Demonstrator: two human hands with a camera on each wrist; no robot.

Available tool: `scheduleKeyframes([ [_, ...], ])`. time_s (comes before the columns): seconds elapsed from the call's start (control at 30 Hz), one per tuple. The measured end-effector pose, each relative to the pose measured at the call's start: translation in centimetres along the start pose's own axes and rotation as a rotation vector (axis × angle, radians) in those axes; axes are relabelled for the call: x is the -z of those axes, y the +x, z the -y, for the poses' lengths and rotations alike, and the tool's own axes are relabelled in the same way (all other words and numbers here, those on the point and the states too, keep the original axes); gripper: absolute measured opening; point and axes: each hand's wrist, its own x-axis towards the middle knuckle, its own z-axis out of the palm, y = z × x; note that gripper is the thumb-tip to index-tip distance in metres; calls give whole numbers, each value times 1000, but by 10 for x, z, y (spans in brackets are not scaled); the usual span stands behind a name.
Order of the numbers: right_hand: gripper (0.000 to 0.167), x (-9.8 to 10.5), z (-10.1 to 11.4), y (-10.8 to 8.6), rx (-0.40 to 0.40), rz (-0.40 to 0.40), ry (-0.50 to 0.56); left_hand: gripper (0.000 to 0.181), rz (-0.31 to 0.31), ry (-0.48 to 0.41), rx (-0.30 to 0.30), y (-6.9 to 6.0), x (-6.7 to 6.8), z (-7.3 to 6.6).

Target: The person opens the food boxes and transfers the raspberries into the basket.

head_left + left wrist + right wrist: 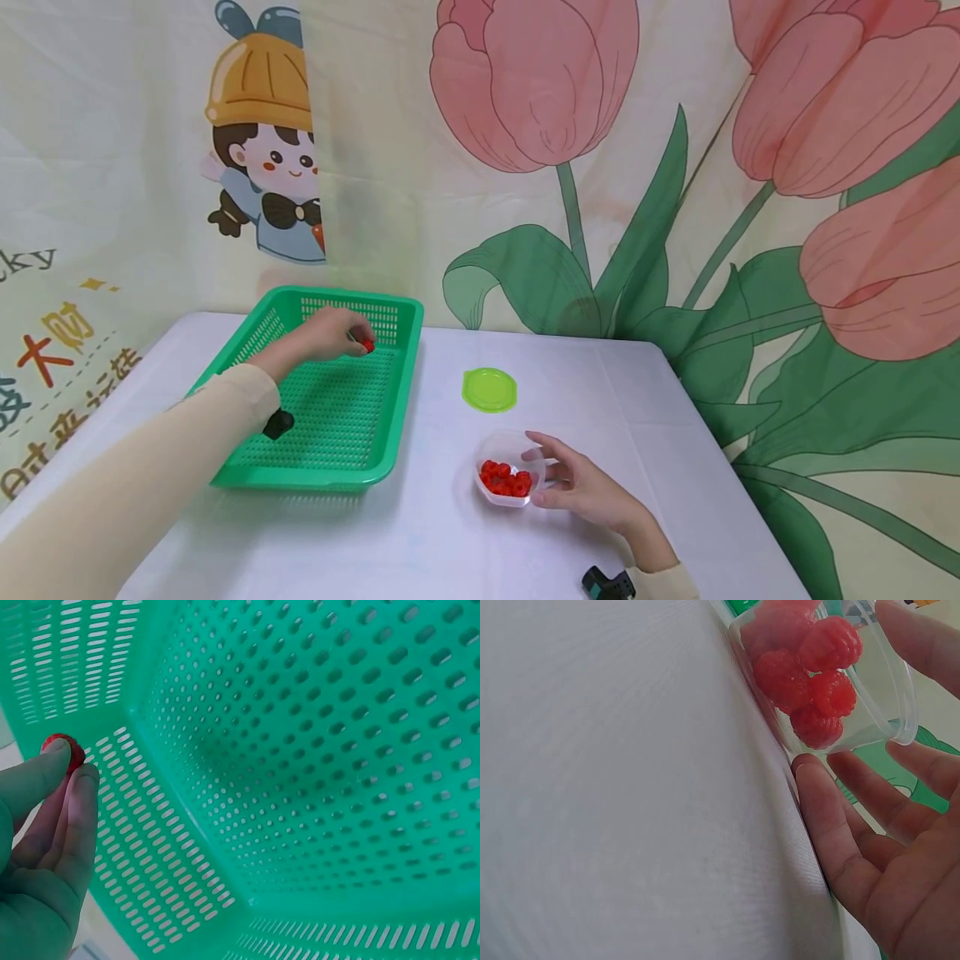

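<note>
My left hand [330, 333] [45, 847] pinches one red raspberry [368, 345] [77, 757] between thumb and fingertips, above the far part of a green perforated basket [409, 375] [247, 817]. On the table to the basket's right stands a clear plastic cup [487, 443] [874, 736] with several red raspberries [506, 481] [830, 643] inside. My right hand [592, 492] [900, 855] holds this cup from its right side, fingers bent around the wall and rim, thumb low at the near side.
A light green round lid [489, 390] lies flat on the white tablecloth [585, 392], behind the cup and right of the basket. Behind the table hangs a cloth [382, 167] printed with tulips and a cartoon figure. Black devices [279, 424] sit at both wrists.
</note>
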Motion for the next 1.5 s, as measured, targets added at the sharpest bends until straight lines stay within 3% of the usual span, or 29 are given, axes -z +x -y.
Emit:
scheduleKeyframes([
  [0.73,84,1,-2,-1,13,2,2,19,96,15,-4,15,-29,12],
  [0.97,84,1,-1,0,9,1,-1,17,114,40,8,16,-34,12],
  [1.27,84,1,0,-1,14,5,-1,22,133,5,62,10,-37,8],
  [1.5,85,0,1,-1,9,5,3,23,162,9,67,12,-39,10],
])
